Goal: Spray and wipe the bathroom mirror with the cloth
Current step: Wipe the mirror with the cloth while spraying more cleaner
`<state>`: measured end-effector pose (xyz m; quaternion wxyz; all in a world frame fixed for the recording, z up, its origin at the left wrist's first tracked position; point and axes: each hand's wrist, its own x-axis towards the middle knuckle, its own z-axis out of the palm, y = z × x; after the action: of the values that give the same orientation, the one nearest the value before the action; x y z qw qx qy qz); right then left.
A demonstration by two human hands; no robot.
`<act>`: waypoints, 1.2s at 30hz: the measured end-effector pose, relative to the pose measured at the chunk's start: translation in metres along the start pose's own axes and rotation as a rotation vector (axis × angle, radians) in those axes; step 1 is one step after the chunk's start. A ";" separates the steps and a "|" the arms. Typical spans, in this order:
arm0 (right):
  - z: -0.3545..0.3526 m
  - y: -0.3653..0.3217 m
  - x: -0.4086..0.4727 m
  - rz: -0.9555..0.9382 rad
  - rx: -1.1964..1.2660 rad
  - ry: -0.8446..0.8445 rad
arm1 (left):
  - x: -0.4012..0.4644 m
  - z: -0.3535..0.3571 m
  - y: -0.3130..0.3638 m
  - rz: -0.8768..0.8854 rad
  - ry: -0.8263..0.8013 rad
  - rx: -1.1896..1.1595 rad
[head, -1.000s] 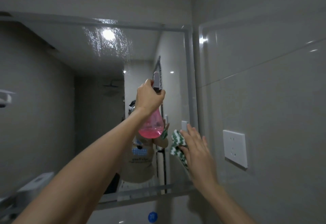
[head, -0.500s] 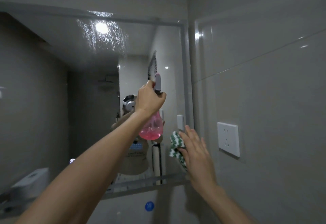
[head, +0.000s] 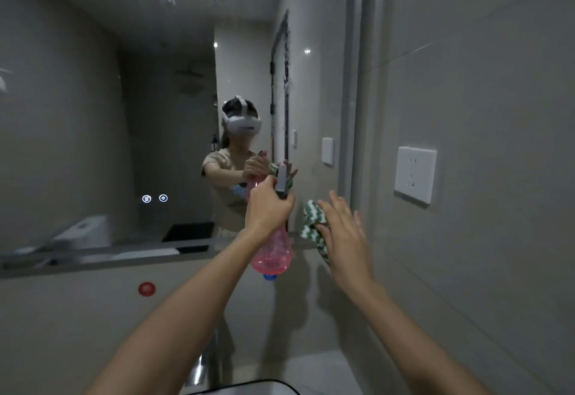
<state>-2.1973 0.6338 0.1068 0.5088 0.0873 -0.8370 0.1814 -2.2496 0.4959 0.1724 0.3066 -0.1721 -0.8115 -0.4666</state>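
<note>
Mirror (head: pixel 130 108): it fills the wall ahead, from the left edge across to a frame strip at about 1 o'clock. Droplets speckle the glass up at 12 o'clock and a thinner wet streak runs down nearer the right side, so some spray has landed; I would say wiping has not started.

Bottle (head: pixel 272 253): pink and see-through, held upright just in front of the mirror's lower right corner with its grey nozzle on top aimed at the glass. That pose suits another squirt at the lower part.

Left hand (head: pixel 267 208): fingers curled tight round the bottle's neck under the nozzle. Whether a finger sits on the trigger I cannot tell.

Cloth (head: pixel 312 226): green-and-white, bunched, at 3 o'clock from the bottle and just beside it. It hangs in front of the mirror's lower right corner, under the other hand, kept clear of the nozzle, probably so it stays ready to wipe.

Right hand (head: pixel 343 233): back towards me, fingers mostly straight and a little spread, the cloth gathered against the palm side. How the thumb pins it is hidden.

Socket (head: pixel 415 174): white plate on the side wall, at 2 o'clock from the cloth and well apart; best kept dry.

Counter (head: pixel 280 369): pale surface low at 6 o'clock, below both forearms.
</note>
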 end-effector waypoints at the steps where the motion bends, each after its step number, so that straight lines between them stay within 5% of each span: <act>1: 0.003 0.000 -0.003 0.013 0.001 -0.015 | -0.006 0.003 -0.006 -0.021 -0.006 0.001; 21: 0.022 0.022 -0.058 0.163 0.028 -0.232 | -0.070 0.044 -0.076 -0.184 -0.163 0.123; 36: 0.039 0.003 -0.059 0.144 0.096 -0.313 | -0.080 0.021 -0.095 -0.194 -0.066 0.111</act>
<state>-2.2031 0.6192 0.0377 0.3530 0.0787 -0.9006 0.2412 -2.2505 0.4666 0.0498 0.2421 -0.0910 -0.8586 -0.4426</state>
